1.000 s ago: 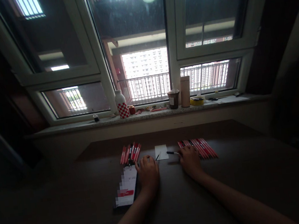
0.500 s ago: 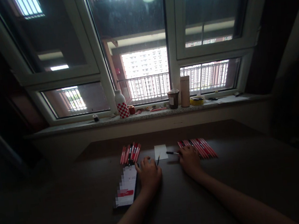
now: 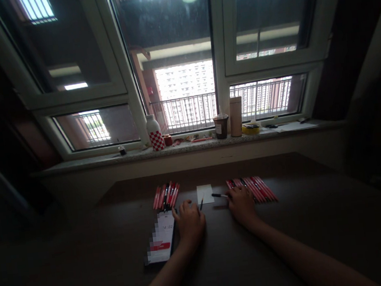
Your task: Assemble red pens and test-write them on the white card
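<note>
My left hand [image 3: 190, 223] rests on the table with fingers curled, right beside a phone [image 3: 165, 237] with a lit screen. A thin dark pen [image 3: 201, 203] with a pale pointed tip sticks out of its thumb side, over the lower edge of a small white paper [image 3: 204, 192]. My right hand [image 3: 242, 203] is closed on a black-and-white pen [image 3: 220, 195], whose black end points left toward the paper. Just behind and beside that hand lies a row of red-and-pink pens [image 3: 259, 189]. A smaller bunch of similar pens [image 3: 166, 196] lies above the phone.
The brown table [image 3: 292, 250] stands before a window sill [image 3: 191, 147]. On the sill are a checkered bottle [image 3: 155, 135], a dark cup [image 3: 221, 127], a tan flask [image 3: 236, 117], a yellow tape roll [image 3: 250, 129] and some papers [image 3: 295, 126].
The digits on the phone screen differ. Both hands and their pens have hardly moved.
</note>
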{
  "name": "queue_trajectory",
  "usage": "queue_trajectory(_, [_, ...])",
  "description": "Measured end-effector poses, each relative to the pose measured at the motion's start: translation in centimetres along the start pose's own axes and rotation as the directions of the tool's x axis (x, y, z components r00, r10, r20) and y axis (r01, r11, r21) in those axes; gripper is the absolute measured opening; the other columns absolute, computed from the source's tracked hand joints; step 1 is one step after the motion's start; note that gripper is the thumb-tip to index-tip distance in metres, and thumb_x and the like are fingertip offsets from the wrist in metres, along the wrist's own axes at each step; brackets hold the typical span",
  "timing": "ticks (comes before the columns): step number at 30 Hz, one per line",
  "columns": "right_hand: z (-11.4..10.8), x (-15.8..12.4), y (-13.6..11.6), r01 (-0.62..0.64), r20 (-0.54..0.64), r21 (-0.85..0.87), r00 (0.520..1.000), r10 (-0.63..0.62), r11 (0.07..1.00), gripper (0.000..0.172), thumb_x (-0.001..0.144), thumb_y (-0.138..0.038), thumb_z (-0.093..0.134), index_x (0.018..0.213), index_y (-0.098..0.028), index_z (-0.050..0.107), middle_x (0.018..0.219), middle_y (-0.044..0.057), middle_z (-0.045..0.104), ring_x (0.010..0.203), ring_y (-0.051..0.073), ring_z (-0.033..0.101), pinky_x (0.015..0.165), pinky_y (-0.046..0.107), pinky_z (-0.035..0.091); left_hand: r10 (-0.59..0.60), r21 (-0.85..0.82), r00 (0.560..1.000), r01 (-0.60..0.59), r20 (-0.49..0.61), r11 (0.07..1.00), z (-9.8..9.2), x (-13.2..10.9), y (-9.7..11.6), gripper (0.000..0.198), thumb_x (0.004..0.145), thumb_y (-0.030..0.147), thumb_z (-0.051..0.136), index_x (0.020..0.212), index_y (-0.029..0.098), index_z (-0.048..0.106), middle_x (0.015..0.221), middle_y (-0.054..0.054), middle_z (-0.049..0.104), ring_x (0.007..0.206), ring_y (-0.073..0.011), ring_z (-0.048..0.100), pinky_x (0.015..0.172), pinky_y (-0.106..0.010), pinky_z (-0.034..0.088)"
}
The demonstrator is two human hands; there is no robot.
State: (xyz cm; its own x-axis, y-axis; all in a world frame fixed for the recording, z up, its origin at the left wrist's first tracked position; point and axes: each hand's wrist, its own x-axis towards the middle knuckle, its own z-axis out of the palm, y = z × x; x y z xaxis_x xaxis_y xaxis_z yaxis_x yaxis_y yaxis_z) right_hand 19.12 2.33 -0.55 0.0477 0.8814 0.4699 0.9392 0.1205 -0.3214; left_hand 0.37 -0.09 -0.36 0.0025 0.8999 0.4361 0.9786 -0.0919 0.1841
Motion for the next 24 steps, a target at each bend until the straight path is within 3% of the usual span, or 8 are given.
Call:
queue_trajectory(14, [0.47,0.14,0.32,0.067,0.004,0.043,0.998,-0.067,0.997,0.018,0.084,-0.021,0.054,0.093,-0.025,0.069,0.101,0.005,0.065,0.104,0.025,0.044,0.093,0.038,0.026,-0.006,-0.049,1.000,0.005,-0.017,0.999,-0.21,0.07,0.06,0.017,0.080,0.029,0.052,0.092,0.020,0.061,0.115,-0.008,0.055,0.112,-0.0245,0.046,0.105,-0.051,0.018])
queue_trajectory(24, [0.42,0.11,0.13,0.223,0.033,0.197,0.972,-0.234,0.954,0.019,0.084,-0.019,0.055,0.094,-0.024,0.069,0.096,0.003,0.065,0.104,0.022,0.045,0.094,0.034,0.028,0.072,-0.150,0.997,-0.077,-0.036,0.986,0.08,0.31,-0.15,0.027,0.082,0.034,0.055,0.108,0.029,0.061,0.117,-0.005,0.053,0.112,-0.0230,0.047,0.105,-0.049,0.021])
